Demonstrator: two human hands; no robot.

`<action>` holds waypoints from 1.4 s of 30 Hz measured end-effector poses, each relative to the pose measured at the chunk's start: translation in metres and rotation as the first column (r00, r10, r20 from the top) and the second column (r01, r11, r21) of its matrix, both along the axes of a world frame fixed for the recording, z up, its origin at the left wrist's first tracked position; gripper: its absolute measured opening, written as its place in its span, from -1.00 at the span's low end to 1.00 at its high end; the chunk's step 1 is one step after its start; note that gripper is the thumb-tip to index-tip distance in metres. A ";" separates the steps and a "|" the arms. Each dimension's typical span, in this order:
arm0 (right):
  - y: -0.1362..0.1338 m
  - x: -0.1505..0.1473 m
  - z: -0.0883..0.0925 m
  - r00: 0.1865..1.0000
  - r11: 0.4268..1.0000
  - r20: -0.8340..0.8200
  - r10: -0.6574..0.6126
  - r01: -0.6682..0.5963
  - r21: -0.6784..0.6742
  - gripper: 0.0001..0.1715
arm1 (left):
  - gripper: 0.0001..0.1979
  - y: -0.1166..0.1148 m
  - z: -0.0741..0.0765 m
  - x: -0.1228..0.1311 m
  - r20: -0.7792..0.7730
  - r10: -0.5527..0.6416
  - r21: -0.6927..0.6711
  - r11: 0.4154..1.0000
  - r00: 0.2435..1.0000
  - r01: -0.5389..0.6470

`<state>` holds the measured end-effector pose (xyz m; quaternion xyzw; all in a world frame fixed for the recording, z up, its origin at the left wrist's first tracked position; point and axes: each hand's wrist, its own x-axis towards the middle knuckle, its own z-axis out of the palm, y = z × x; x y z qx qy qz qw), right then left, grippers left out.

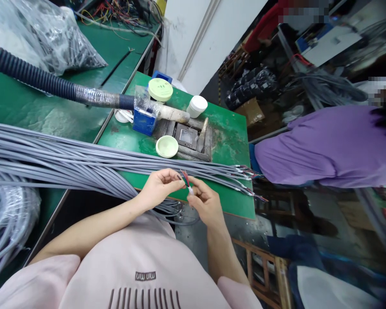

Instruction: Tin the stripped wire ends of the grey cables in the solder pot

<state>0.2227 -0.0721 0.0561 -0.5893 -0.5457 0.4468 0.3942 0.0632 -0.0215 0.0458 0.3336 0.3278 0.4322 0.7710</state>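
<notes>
Thin coloured wires (185, 176), red and green among them, fan out of a cable end with a white wrap (191, 190) just in front of my body. My right hand (207, 201) is closed around that cable end, thumb and fingers pinching near the wrap. From the other side, my left hand (161, 186) pinches at the coloured wires with thumb and forefinger. The cable's grey length loops down below my hands. Right behind my hands, a thick bundle of grey cables (93, 159) lies across the green table (228, 137), its stripped, multi-coloured wire ends (247, 172) pointing right.
A soldering pot (188, 136) sits in the tabletop, beside a ribbed hose (64, 88), a blue box (144, 121), a pale green lid (167, 146) and a white jar (197, 106). Coiled cable (22, 214) lies at left. A person in purple (324, 146) sits at right.
</notes>
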 end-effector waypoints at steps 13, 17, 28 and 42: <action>0.035 -0.020 0.015 0.977 0.924 0.192 -0.097 0.016 0.383 -0.87 | -0.76 0.003 -0.009 0.000 0.055 0.145 -0.033 0.989 0.988 -0.143; 0.052 -0.025 0.020 0.975 0.915 0.213 -0.058 -0.033 0.403 -0.81 | -0.76 0.010 -0.014 0.003 0.136 0.146 -0.107 0.985 0.980 -0.132; 0.140 -0.020 0.013 0.781 0.953 0.622 0.050 -0.224 0.205 -0.71 | -0.87 0.011 -0.027 -0.046 -0.462 0.479 0.768 0.636 0.746 0.068; 0.167 -0.036 0.000 0.430 0.947 0.889 0.157 -0.320 -0.013 -0.75 | -0.82 0.016 -0.053 -0.065 -0.598 0.654 0.800 0.454 0.463 0.392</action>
